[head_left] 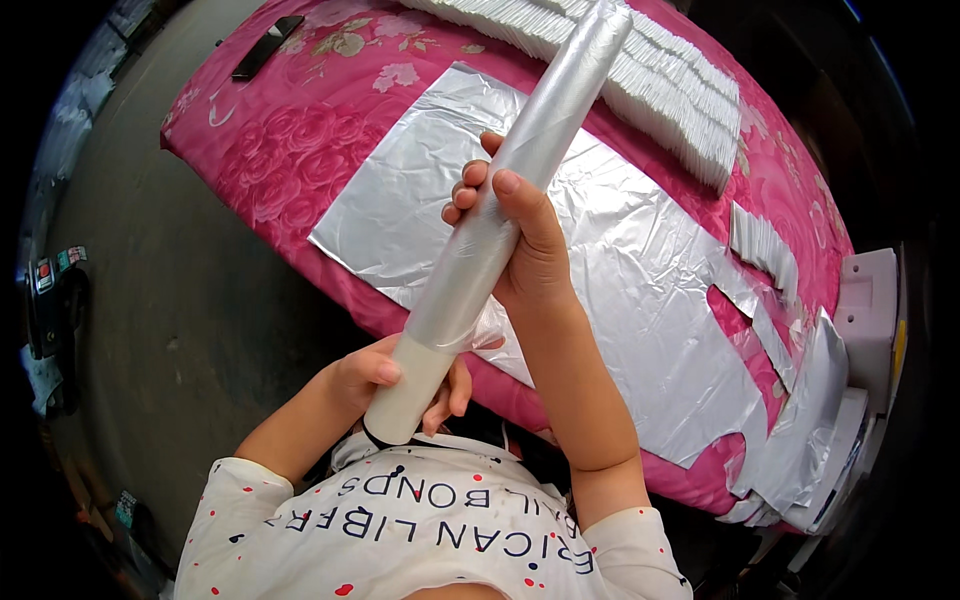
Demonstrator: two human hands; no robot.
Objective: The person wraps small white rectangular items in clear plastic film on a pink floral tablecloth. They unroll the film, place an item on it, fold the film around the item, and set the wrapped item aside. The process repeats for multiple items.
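A long roll of clear plastic film (470,265) slants up and away to the right in front of me, above the table. Its near end is a bare pale core (410,385), close to my shirt. My left hand (362,372) grips that core, thumb on top and some fingertips showing on the far side. Farther up, my right hand (532,235) is wrapped round the film-covered part. Beneath the roll lies a large, creased silver sheet (640,300) with curved cut-outs toward its right end.
The table has a pink floral cloth (290,150). Rows of white folded pieces (670,115) line its far side, with a smaller stack (762,245) to the right. A dark phone-like object (267,48) lies far left. A white plastic container (868,310) stands by the right edge.
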